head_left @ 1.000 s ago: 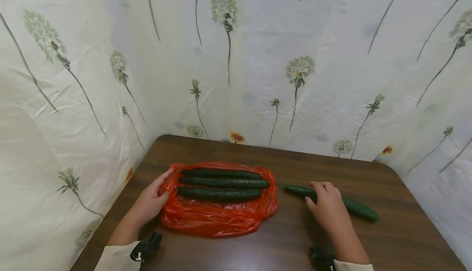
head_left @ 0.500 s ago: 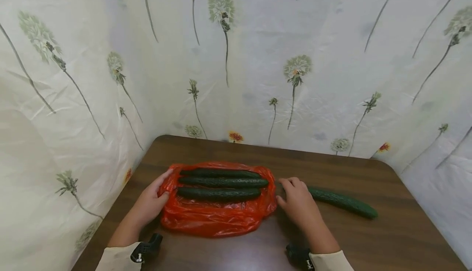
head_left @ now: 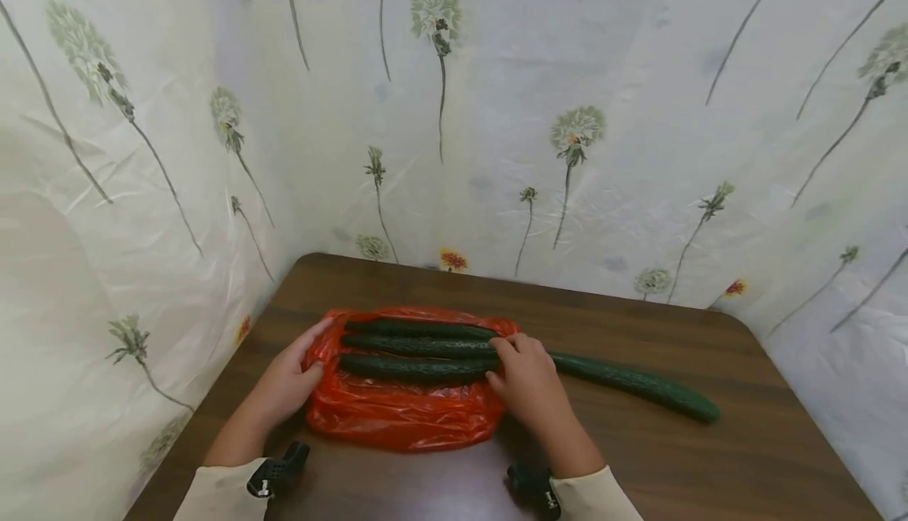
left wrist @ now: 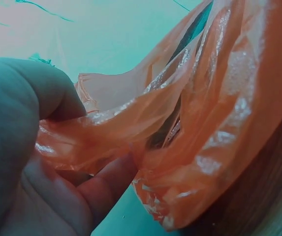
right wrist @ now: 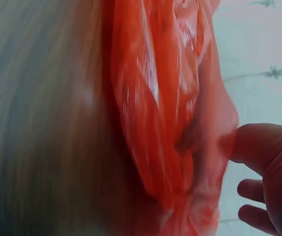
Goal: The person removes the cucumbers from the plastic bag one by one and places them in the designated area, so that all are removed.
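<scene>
A red plastic bag [head_left: 404, 426] lies on the table with its mouth spread. Three dark green cucumbers [head_left: 418, 369] rest side by side in it. My left hand [head_left: 287, 383] holds the bag's left edge; the left wrist view shows plastic pinched between thumb and finger [left wrist: 113, 184]. At the bag's right side is my right hand [head_left: 528, 383], covering the cucumbers' right ends. In the right wrist view its fingertips hold the bag's edge, partly seen through the blurred plastic. Another cucumber [head_left: 638, 383] lies outside on the table, its left end behind my right hand.
The brown wooden table [head_left: 709, 466] has rounded far corners. A flower-patterned curtain [head_left: 496, 111] hangs behind it and along its left side. Black devices [head_left: 277, 474] are strapped on both wrists.
My right hand has left the loose cucumber and moved left to the bag's right edge, drawing that edge slightly inward. My left hand stays on the bag. The loose cucumber lies where it was.
</scene>
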Motion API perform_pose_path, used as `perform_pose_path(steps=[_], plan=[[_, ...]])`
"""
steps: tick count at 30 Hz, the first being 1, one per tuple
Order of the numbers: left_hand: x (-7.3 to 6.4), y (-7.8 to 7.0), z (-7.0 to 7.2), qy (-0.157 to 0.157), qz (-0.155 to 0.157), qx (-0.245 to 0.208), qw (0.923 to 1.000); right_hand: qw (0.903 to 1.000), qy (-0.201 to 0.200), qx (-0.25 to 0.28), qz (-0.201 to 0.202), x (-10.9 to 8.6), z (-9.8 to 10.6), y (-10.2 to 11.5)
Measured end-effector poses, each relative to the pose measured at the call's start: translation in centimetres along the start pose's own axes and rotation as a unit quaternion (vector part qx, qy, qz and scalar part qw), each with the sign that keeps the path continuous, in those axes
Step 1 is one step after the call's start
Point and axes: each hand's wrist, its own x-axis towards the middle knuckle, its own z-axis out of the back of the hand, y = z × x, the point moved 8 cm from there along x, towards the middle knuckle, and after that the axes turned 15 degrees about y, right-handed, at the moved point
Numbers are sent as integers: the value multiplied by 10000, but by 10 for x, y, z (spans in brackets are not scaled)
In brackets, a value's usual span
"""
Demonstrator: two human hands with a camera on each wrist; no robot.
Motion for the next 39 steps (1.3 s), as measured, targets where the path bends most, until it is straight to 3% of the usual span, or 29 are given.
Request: perform_pose_path(steps=[9,16,31,39], plan=[[-1,1,1,-11,65,49,10000,9998,205,44,7,10,-13,20],[2,0,1,-72,-134,176,9997,9996,167,75,204,16,-15,38],[3,-1,1,-40,-58,164,9998,9969,684,274,272,31,-22,69],[3,2,2,0,13,126,9999,9971,646,169,361,35,-31,83]])
